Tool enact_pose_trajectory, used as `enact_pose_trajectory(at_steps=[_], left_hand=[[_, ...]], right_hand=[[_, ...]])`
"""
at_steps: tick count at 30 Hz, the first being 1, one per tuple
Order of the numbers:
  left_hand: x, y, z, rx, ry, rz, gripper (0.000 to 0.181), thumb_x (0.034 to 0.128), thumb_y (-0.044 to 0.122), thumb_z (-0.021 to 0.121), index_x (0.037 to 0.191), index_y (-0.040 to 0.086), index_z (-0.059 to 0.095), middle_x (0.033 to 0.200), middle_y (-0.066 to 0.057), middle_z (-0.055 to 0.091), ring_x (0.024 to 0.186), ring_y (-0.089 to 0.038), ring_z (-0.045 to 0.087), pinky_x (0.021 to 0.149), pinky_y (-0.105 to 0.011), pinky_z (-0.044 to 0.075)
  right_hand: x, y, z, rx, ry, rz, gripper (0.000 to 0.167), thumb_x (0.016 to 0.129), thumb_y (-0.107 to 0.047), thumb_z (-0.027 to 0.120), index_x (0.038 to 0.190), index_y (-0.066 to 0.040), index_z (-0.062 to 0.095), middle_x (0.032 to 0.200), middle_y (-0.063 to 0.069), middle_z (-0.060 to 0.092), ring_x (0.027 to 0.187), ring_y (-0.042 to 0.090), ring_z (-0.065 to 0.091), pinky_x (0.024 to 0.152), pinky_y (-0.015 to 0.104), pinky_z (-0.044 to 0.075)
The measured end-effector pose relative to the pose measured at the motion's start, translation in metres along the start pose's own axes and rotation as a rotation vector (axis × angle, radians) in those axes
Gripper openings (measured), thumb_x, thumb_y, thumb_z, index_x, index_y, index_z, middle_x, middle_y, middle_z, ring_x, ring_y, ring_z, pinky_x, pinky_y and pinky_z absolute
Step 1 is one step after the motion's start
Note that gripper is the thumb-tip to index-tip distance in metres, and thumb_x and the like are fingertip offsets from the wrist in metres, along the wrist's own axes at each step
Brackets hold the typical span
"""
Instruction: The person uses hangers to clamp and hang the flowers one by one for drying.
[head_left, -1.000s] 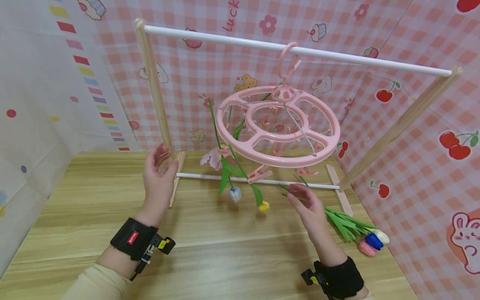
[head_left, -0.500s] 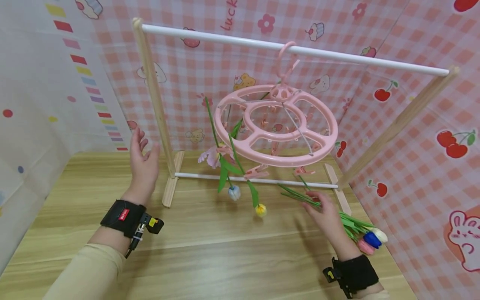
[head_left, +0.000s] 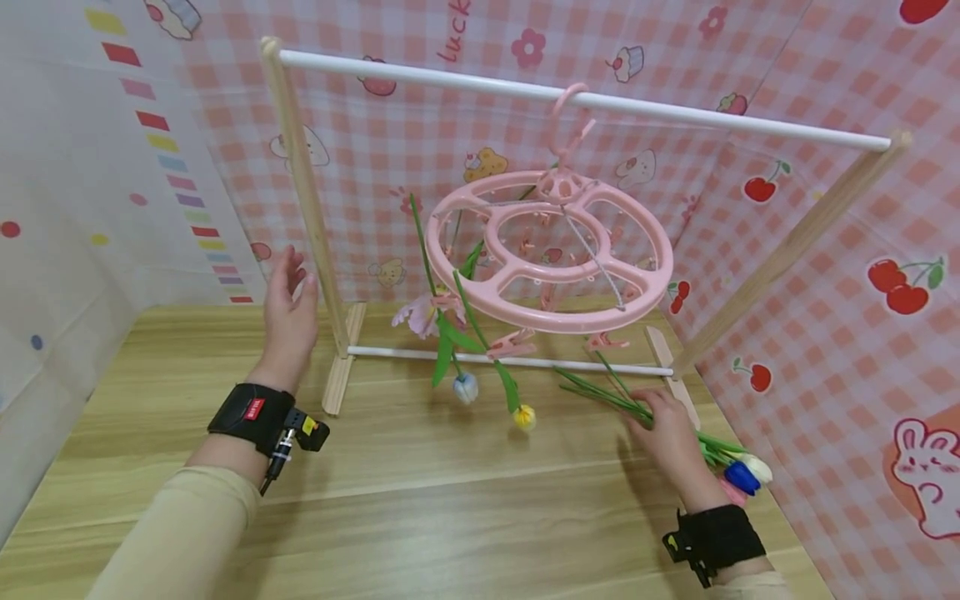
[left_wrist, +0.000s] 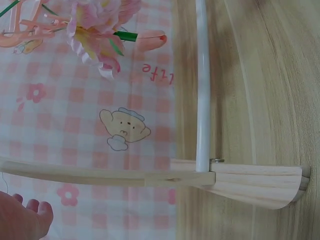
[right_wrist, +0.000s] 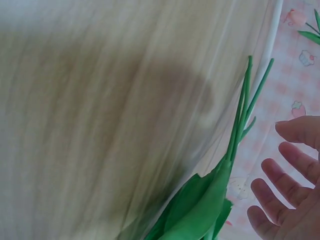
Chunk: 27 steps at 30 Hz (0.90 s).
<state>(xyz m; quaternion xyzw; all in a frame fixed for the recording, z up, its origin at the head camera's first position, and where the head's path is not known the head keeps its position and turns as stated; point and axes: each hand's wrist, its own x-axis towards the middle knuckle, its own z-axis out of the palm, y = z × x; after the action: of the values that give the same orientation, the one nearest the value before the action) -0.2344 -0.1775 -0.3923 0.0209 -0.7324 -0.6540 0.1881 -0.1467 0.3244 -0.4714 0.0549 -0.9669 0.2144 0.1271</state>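
My right hand (head_left: 667,437) is over a bundle of artificial tulips on the table, near their green stems (head_left: 596,394). In the right wrist view, its spread fingers are apart from the leaves (right_wrist: 200,205). White (head_left: 757,469), blue (head_left: 742,478) and partly hidden pink (head_left: 734,493) tulip heads point rightward. My left hand (head_left: 290,325), holding nothing, is raised beside the rack's left wooden post (head_left: 303,179), fingers loosely extended. From the round pink clip hanger (head_left: 555,322) hang a lilac flower (head_left: 417,317), a pale blue tulip (head_left: 465,388) and a yellow tulip (head_left: 524,417).
The hanger hooks onto the rack's white top bar (head_left: 420,77). A lower white bar (head_left: 405,354) runs between the wooden feet (head_left: 337,387). Pink clothespins (head_left: 512,344) dangle under the ring. Checked cloth (head_left: 360,167) stands behind and to the right of the wooden table (head_left: 420,508).
My left hand has moved left and up, away from the post's base. My right hand has moved right and down from below the hanger to over the tulip stems.
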Motion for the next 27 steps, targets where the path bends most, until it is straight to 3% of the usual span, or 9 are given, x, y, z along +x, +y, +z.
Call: enact_pose_trajectory(at_steps=[8, 17, 27], left_hand=[[0.003, 0.001, 0.006, -0.012, -0.027, -0.015, 0.054, 0.1029, 0.02, 0.036, 0.152, 0.019, 0.014, 0.155, -0.007, 0.024, 0.142, -0.017, 0.023, 0.118, -0.033, 0.023], [-0.006, 0.02, 0.013, -0.052, -0.036, -0.065, 0.052, 0.1037, 0.017, 0.031, 0.152, 0.012, 0.013, 0.157, -0.011, 0.017, 0.144, -0.019, 0.019, 0.119, -0.031, 0.021], [0.004, -0.007, 0.016, 0.008, -0.045, -0.025, 0.051, 0.1041, 0.026, 0.03, 0.152, 0.017, 0.015, 0.158, -0.004, 0.019, 0.143, -0.017, 0.021, 0.119, -0.033, 0.021]], right_hand=[[0.001, 0.012, -0.001, -0.07, -0.039, 0.053, 0.038, 0.079, -0.009, 0.071, 0.115, -0.001, 0.062, 0.116, 0.024, 0.058, 0.107, 0.047, 0.052, 0.09, 0.059, 0.044], [-0.002, 0.018, 0.005, -0.119, -0.036, 0.054, 0.037, 0.079, -0.011, 0.07, 0.114, -0.001, 0.063, 0.114, 0.023, 0.06, 0.105, 0.046, 0.054, 0.088, 0.059, 0.045], [-0.002, 0.02, 0.006, -0.159, -0.033, 0.064, 0.035, 0.08, -0.01, 0.07, 0.112, 0.001, 0.063, 0.114, 0.024, 0.061, 0.102, 0.047, 0.055, 0.087, 0.059, 0.044]])
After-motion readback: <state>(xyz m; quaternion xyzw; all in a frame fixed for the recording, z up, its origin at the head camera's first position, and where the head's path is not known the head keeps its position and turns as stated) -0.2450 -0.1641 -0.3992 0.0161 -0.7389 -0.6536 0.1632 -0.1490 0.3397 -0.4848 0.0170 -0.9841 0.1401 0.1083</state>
